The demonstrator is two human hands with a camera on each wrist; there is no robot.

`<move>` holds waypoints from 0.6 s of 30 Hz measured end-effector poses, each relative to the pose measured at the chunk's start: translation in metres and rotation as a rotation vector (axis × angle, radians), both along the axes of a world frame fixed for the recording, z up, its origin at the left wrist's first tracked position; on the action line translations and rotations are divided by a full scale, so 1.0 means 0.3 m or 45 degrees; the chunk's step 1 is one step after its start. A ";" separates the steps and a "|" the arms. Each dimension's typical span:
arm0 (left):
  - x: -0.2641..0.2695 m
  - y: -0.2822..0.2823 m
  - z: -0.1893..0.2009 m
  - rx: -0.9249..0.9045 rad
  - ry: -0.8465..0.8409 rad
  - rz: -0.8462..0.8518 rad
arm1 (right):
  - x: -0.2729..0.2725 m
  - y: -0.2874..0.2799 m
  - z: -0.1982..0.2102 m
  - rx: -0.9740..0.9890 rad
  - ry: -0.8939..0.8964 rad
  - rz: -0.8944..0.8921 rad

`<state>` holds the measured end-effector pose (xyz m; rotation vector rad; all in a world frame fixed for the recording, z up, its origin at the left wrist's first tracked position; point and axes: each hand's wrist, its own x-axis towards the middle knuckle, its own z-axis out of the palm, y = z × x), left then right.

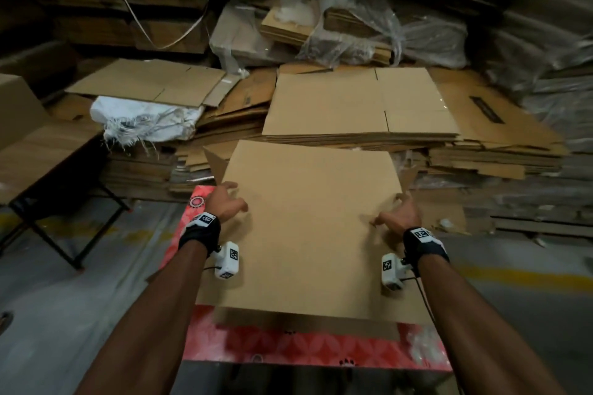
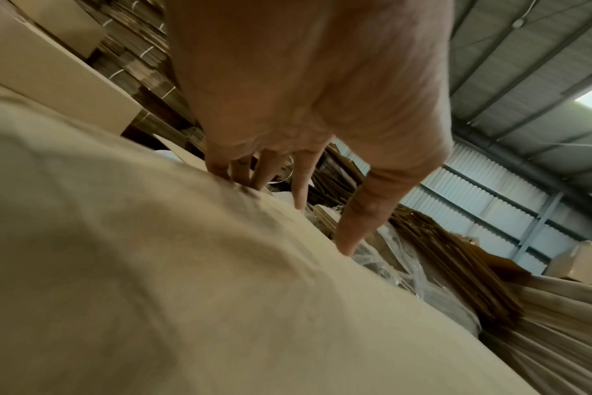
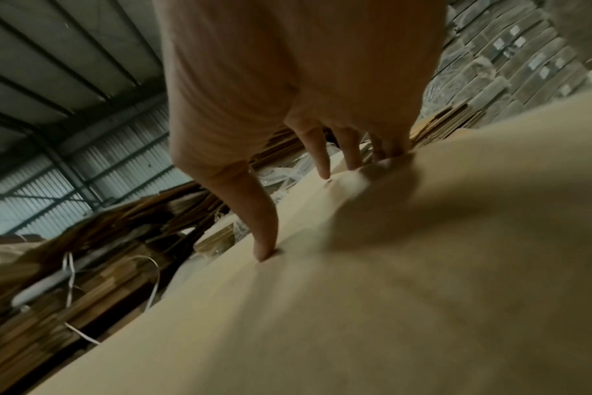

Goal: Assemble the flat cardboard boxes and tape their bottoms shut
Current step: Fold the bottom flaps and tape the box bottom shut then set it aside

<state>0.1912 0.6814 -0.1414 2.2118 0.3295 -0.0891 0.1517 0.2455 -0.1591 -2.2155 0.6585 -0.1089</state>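
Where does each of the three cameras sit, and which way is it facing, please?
Head: worn on the head, looking forward and down at a cardboard sheet on a red table; both forearms, left hand and right hand show.
Left wrist: looks along the left hand; fingertips touch the sheet.
Right wrist: looks along the right hand, fingertips on the sheet.
Shared: the sheet, cardboard stacks behind.

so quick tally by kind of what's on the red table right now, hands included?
Flat cardboard box: 1, lying on the red table
Hands pressing on it: 2, left hand and right hand
Wrist cameras: 2, one on the left, one on the right
Total: 5
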 end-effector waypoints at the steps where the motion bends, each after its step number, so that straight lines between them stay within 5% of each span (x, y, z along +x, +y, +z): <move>1: -0.004 -0.003 -0.026 -0.001 0.017 -0.022 | -0.009 -0.007 -0.013 0.002 0.004 0.014; 6: -0.008 -0.021 -0.079 0.040 0.042 -0.084 | -0.038 -0.028 -0.059 0.033 0.004 0.035; 14: -0.091 -0.008 -0.168 0.641 0.098 -0.263 | -0.135 0.024 -0.143 -0.232 -0.074 0.049; 18: -0.162 -0.104 -0.147 0.881 -0.052 -0.322 | -0.130 0.053 -0.142 -0.253 -0.027 -0.043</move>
